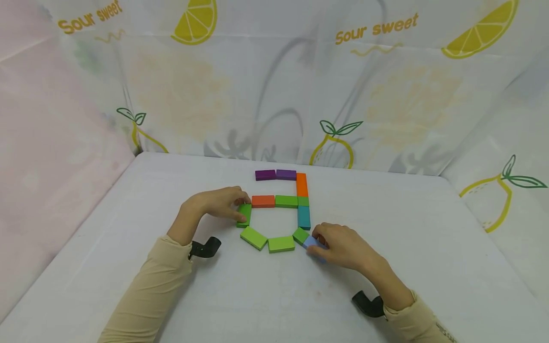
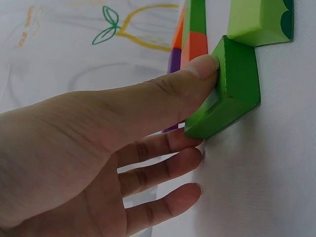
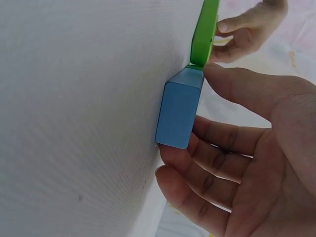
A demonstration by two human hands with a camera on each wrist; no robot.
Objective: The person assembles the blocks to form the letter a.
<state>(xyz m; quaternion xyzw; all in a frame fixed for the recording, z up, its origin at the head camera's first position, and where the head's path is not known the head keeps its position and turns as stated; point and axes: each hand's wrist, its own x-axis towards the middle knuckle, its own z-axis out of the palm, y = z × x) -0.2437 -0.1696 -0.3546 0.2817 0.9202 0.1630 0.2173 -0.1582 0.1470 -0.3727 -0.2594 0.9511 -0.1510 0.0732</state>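
Note:
My left hand (image 1: 219,204) pinches a green block (image 2: 240,74) at the left side of a figure laid out in coloured blocks. The thumb lies on its top face and the index finger is at its end. At the lower right of the figure, my right hand (image 1: 345,247) grips a light blue block (image 3: 177,114) between thumb and fingers. That block meets a small green block (image 1: 300,235). Two lime green blocks, a left one (image 1: 253,237) and a middle one (image 1: 281,244), form the bottom of the loop.
A red-orange block (image 1: 263,201) and a green block (image 1: 286,201) form the middle bar. Up the right side run a teal block (image 1: 303,217), a small green square and an orange block (image 1: 302,185). Two purple blocks (image 1: 265,175) top it. A printed cloth (image 1: 274,85) hangs behind the white table (image 1: 240,295).

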